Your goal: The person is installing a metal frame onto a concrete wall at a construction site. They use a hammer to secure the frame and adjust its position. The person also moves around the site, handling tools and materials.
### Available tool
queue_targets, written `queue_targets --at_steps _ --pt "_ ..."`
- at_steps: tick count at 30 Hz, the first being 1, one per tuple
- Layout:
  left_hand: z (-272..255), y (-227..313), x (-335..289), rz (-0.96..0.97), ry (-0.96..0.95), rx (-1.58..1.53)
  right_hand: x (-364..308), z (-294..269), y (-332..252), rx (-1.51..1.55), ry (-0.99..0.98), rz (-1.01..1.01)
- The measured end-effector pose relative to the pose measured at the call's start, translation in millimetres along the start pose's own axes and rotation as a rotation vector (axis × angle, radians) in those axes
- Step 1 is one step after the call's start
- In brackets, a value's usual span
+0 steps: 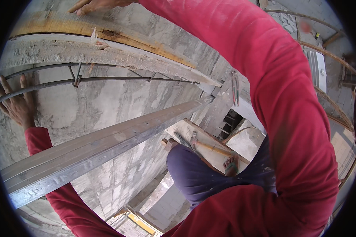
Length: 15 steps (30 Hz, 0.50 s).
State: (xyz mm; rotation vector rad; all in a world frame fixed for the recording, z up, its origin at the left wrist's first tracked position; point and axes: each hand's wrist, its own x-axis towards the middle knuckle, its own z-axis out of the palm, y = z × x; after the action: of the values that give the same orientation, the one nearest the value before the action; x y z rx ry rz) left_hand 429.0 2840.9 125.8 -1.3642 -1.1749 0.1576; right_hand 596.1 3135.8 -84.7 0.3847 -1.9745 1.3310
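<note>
My left hand (pixel 17 104) is at the far left with its fingers stretched and spread. A thin steel lattice girder (pixel 126 78) passes in front of those fingers, which lie between it and the grey concrete surface (pixel 99 100). At the top edge, partly cut off, my right hand (pixel 101 4) rests its stretched fingers near a rough wooden plank (pixel 63 27). No held thing shows in it. Below the plank runs a mortar-smeared board (pixel 67 49). A long galvanised metal profile (pixel 106 136) slants across in front of my left forearm.
Under me a wooden platform (pixel 209 144) carries a hammer (pixel 213 149) beside my sandalled foot (pixel 230 166). Pincers with reddish handle ends (pixel 235 89) hang right of centre. A drop opens beneath, with a yellow-edged frame (pixel 140 224) below. Curved wooden poles (pixel 332 57) stand at right.
</note>
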Motion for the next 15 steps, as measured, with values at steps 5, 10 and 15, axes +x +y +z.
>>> queue_targets --at_steps 5,10,15 --pt "0 2 1 0.008 0.022 -0.019 -1 3 12 -0.125 0.06 -0.097" --pt "-2 -5 -6 -0.022 -0.393 0.435 9 2 8 -0.093 0.038 -0.063" --pt "-4 -17 -11 0.026 -0.403 0.429 -3 -9 7 -0.131 0.011 -0.058"
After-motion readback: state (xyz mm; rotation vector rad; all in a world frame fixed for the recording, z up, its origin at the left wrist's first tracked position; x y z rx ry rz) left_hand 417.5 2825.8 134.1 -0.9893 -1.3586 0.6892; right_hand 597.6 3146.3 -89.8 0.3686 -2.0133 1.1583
